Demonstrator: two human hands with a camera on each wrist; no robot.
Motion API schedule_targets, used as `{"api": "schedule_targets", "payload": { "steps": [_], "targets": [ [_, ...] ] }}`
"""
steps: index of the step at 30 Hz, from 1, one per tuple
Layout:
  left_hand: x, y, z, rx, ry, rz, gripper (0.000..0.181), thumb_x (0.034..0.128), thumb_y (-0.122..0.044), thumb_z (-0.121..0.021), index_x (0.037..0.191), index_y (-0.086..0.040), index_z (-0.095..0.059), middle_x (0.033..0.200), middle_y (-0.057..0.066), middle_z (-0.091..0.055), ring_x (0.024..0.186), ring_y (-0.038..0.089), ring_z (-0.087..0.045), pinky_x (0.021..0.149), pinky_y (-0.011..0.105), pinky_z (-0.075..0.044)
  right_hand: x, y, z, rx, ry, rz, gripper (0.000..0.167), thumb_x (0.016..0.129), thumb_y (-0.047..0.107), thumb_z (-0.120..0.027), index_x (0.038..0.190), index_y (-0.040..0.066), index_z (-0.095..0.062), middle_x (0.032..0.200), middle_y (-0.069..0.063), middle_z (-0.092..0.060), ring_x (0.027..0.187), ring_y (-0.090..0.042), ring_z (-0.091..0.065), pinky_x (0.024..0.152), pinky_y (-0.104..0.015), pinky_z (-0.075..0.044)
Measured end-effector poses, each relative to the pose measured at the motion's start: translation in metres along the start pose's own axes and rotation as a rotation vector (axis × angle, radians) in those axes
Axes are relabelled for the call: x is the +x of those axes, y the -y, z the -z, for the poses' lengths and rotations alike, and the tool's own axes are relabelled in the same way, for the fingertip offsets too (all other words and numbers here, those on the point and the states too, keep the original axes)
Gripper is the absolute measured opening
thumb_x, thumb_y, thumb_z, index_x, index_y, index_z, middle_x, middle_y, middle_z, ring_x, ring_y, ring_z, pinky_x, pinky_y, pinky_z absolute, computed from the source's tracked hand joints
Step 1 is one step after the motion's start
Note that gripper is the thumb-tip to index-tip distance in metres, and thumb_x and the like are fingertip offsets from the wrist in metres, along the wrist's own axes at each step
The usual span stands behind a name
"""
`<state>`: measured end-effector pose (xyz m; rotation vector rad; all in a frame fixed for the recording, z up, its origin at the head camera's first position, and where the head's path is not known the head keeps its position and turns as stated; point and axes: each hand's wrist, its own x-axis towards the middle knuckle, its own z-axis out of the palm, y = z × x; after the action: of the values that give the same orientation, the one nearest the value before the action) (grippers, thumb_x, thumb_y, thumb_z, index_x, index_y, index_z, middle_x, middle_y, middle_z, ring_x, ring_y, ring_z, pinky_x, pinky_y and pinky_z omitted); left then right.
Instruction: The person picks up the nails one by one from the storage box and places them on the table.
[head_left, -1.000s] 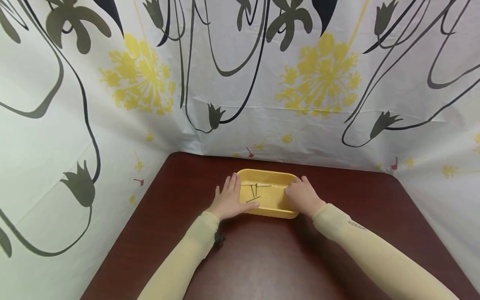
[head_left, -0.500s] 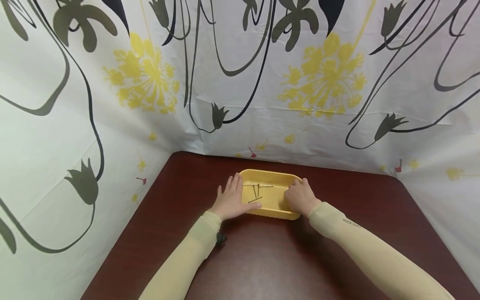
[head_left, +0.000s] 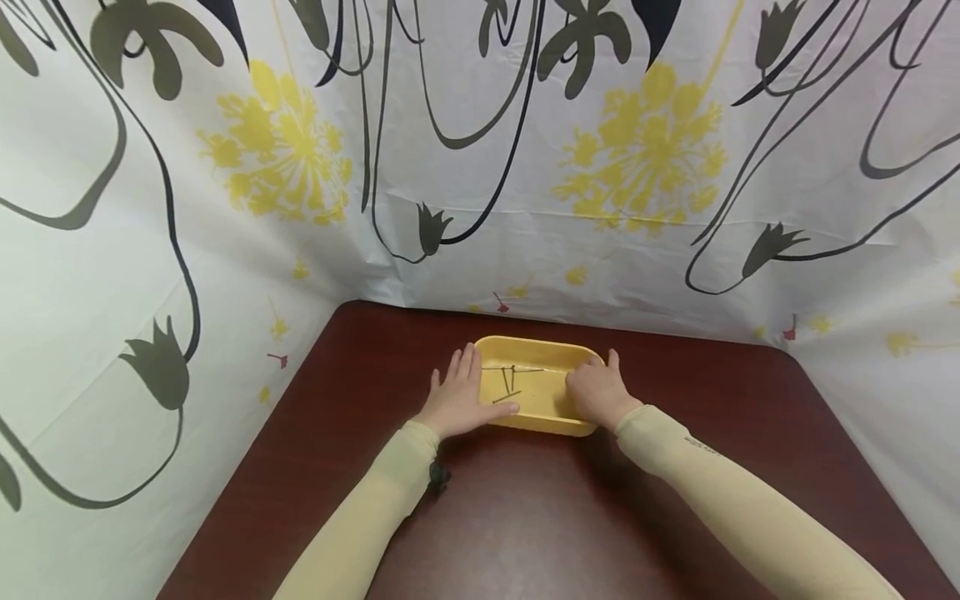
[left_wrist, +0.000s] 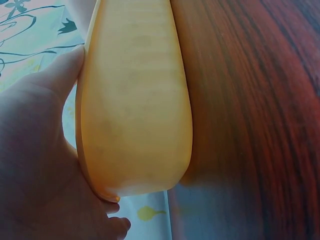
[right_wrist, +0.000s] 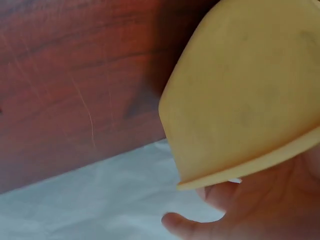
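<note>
Yellow tray (head_left: 540, 425), left end: left hand (head_left: 455, 402) fingers extended at the rim, thumb along the near side.
Yellow tray, right end: right hand (head_left: 597, 394) fingers bend down inside; whether they grip anything cannot be told.
Nail-like rods (head_left: 507, 397): loose on the floor of the tray; likely rigid, best pinched mid-length.
Tray handling: probably light, stiff, smooth; best held by both short ends.
Table (head_left: 480, 517): bears the tray upright, near its far edge.
</note>
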<state>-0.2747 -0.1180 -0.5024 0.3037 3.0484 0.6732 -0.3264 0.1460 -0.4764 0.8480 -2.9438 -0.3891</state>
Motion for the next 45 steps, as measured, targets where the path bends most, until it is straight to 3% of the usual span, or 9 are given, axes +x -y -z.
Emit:
{"api": "schedule_targets", "payload": {
  "steps": [7,13,18,22,25,30,45],
  "targets": [
    [0.0,0.001,-0.001,0.002,-0.004,0.005,0.128,0.0759,-0.09,-0.05,0.162,-0.006,-0.006,0.169,0.007,0.002,0.154,0.03,-0.004,0.115,0.064,-0.013,0.003,0.001,-0.005,0.132,-0.018,-0.039,0.042,0.091,0.027,-0.071,0.053,0.021,-0.054,0.075,-0.001,-0.061,0.107,-0.041,-0.055,0.101,-0.08,-0.016],
    [-0.001,0.001,-0.003,0.004,0.013,0.011,0.13,0.0736,-0.093,-0.046,0.162,-0.008,-0.004,0.169,0.005,0.005,0.154,0.028,0.0,0.116,0.063,-0.011,0.003,0.001,-0.008,0.143,-0.027,-0.005,0.044,0.091,0.031,-0.073,0.052,0.023,-0.054,0.078,0.001,-0.058,0.112,-0.041,-0.053,0.103,-0.079,-0.016],
    [-0.001,0.002,-0.004,0.009,0.019,0.006,0.131,0.0738,-0.094,-0.046,0.162,-0.008,-0.002,0.169,0.005,0.006,0.154,0.027,0.001,0.116,0.063,-0.011,0.0,0.001,-0.007,0.141,-0.101,0.039,0.043,0.087,0.026,-0.074,0.05,0.025,-0.052,0.081,0.002,-0.055,0.112,-0.041,-0.053,0.104,-0.078,-0.019],
    [-0.001,0.0,-0.002,0.005,0.016,0.012,0.13,0.0741,-0.093,-0.047,0.162,-0.008,-0.002,0.169,0.005,0.006,0.154,0.025,0.004,0.117,0.062,-0.01,0.0,0.001,0.0,0.157,-0.212,0.07,0.048,0.088,0.023,-0.073,0.047,0.025,-0.048,0.091,-0.002,-0.061,0.115,-0.041,-0.053,0.105,-0.076,-0.019],
    [0.0,-0.001,-0.001,0.005,0.009,0.014,0.129,0.075,-0.091,-0.049,0.162,-0.008,-0.002,0.169,0.005,0.006,0.154,0.025,0.003,0.116,0.062,-0.01,0.0,0.001,0.008,0.162,-0.266,0.081,0.05,0.087,0.024,-0.075,0.046,0.025,-0.047,0.109,-0.006,-0.066,0.12,-0.037,-0.052,0.106,-0.075,-0.02],
    [0.0,-0.002,0.001,0.006,-0.001,0.01,0.127,0.0769,-0.088,-0.052,0.162,-0.006,-0.004,0.169,0.006,0.003,0.154,0.028,-0.001,0.116,0.063,-0.011,-0.001,-0.001,0.017,0.164,-0.255,0.07,0.047,0.083,0.025,-0.078,0.046,0.025,-0.049,0.129,-0.011,-0.063,0.134,-0.04,-0.044,0.109,-0.072,-0.017],
    [-0.002,-0.004,0.004,0.012,0.014,0.008,0.126,0.0777,-0.088,-0.051,0.162,-0.007,-0.004,0.169,0.006,0.005,0.154,0.027,0.0,0.116,0.063,-0.01,-0.012,-0.019,0.027,0.198,-0.275,0.07,0.035,0.072,0.011,-0.071,0.049,0.03,-0.053,0.153,-0.016,-0.045,0.152,-0.04,-0.006,0.114,-0.068,0.001]
  ]
}}
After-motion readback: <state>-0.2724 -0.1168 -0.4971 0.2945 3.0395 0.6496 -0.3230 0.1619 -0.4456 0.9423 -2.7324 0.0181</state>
